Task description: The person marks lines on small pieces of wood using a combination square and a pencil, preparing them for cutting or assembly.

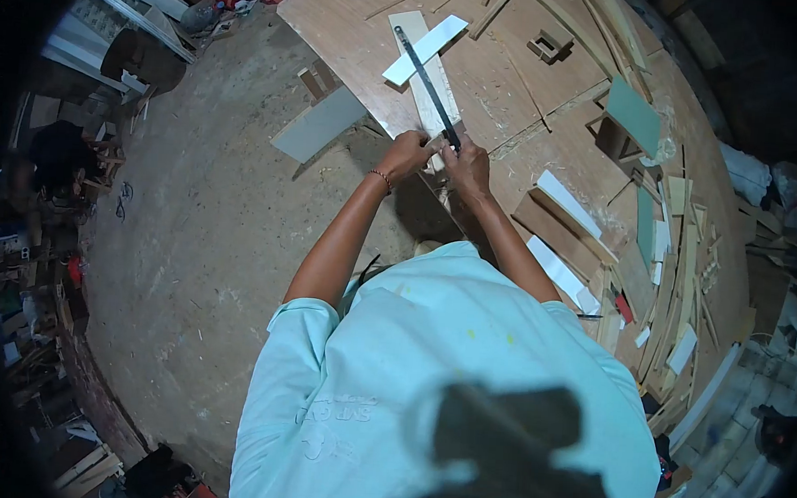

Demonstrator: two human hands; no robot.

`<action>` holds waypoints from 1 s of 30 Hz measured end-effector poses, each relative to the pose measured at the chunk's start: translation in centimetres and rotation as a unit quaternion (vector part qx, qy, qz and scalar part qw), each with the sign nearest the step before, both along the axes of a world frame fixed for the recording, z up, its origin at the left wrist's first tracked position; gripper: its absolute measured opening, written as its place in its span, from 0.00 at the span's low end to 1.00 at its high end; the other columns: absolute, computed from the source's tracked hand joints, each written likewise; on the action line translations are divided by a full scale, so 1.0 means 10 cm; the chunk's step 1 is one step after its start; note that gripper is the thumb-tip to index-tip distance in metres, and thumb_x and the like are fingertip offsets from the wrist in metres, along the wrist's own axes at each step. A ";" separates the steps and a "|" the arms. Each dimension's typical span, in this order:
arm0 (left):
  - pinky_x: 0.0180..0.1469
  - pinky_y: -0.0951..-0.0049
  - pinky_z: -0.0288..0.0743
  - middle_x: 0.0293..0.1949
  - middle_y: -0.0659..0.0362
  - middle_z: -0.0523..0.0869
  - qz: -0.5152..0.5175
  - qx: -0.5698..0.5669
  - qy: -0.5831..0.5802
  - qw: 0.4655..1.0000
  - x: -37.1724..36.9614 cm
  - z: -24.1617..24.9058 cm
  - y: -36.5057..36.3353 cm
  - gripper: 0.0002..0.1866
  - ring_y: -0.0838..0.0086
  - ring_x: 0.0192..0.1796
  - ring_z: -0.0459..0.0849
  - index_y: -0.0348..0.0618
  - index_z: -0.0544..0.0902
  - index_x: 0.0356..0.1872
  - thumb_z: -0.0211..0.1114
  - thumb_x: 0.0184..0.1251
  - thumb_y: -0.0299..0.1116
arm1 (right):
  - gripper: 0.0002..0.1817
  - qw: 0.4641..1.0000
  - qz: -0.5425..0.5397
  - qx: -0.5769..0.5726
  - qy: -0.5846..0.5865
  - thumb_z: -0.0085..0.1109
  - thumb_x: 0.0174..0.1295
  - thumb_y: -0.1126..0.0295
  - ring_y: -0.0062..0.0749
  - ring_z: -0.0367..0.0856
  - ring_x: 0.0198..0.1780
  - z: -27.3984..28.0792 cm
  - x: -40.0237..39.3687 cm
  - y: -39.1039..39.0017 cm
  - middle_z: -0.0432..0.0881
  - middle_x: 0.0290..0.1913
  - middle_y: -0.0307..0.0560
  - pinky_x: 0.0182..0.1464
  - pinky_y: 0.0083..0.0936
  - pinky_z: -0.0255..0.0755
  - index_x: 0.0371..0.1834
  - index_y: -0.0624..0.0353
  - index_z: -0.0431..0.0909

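A long, dark, ruler-like metal strip point(425, 81) with a hole at its far end slants across the work table. My right hand point(468, 171) is closed around its near end at the table edge. My left hand point(408, 154) is closed beside it, thumb and fingers pinching the near end of a pale board point(421, 108) under the strip. The two hands almost touch. Farther out, a short white board point(447, 39) lies crosswise over the pale board, beneath the strip. My fingers hide the strip's near end.
The wooden table point(505, 101) carries a small wooden frame point(550, 46), a green-topped piece point(633, 115), white-edged boards point(568, 204) and long wood strips point(680, 291). A grey panel point(319, 126) juts out below the table's left edge. Scrap lies along the floor's left side.
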State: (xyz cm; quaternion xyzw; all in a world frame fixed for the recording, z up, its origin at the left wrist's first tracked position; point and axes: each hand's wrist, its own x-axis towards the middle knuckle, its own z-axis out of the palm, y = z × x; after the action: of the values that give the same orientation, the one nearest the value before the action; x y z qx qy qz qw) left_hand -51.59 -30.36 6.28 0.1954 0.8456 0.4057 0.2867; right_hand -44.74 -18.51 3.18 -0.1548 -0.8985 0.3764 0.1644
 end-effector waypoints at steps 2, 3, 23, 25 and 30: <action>0.25 0.73 0.66 0.17 0.56 0.76 -0.012 -0.023 0.027 0.999 0.00 -0.11 0.05 0.17 0.76 0.20 0.73 0.32 0.76 0.23 0.55 0.56 0.40 | 0.14 1.000 0.005 -0.015 -0.010 0.55 0.49 0.64 0.50 0.77 0.25 0.00 -0.01 0.04 0.75 0.19 0.60 0.27 0.38 0.69 0.26 0.67 0.72; 0.26 0.71 0.67 0.18 0.54 0.77 -0.018 -0.021 0.055 0.998 -0.01 -0.22 0.09 0.16 0.74 0.21 0.74 0.32 0.76 0.24 0.55 0.55 0.39 | 0.14 0.999 0.011 -0.026 -0.017 0.55 0.49 0.64 0.50 0.77 0.25 0.01 0.00 0.06 0.75 0.19 0.61 0.27 0.37 0.69 0.24 0.67 0.72; 0.39 0.63 0.71 0.31 0.47 0.76 -0.088 -0.122 0.329 0.932 -0.35 -0.51 0.61 0.06 0.56 0.37 0.75 0.37 0.76 0.27 0.56 0.46 0.25 | 0.13 0.987 -0.093 -0.059 -0.113 0.38 0.58 0.68 0.55 0.75 0.27 -0.30 0.13 0.45 0.74 0.21 0.62 0.28 0.42 0.65 0.40 0.65 0.67; 0.39 0.63 0.71 0.31 0.48 0.76 -0.096 -0.111 0.344 0.928 -0.39 -0.56 0.62 0.06 0.56 0.37 0.75 0.37 0.76 0.28 0.55 0.47 0.25 | 0.13 0.988 -0.068 -0.065 -0.122 0.37 0.59 0.68 0.48 0.76 0.22 -0.38 0.16 0.42 0.73 0.18 0.58 0.24 0.38 0.66 0.42 0.63 0.67; 0.38 0.64 0.71 0.31 0.49 0.75 -0.092 -0.096 0.360 0.923 -0.47 -0.71 0.67 0.05 0.57 0.37 0.75 0.37 0.75 0.28 0.54 0.50 0.27 | 0.15 0.970 -0.065 -0.161 -0.169 0.35 0.60 0.68 0.29 0.73 0.16 -0.35 0.17 0.40 0.71 0.15 0.45 0.17 0.27 0.67 0.47 0.60 0.66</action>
State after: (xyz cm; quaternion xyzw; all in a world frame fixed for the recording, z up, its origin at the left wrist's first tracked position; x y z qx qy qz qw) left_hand -56.27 -23.63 -0.79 0.3769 0.9050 0.1967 0.0168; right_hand -43.06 -14.52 -0.30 -0.2982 -0.8291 0.4729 0.0075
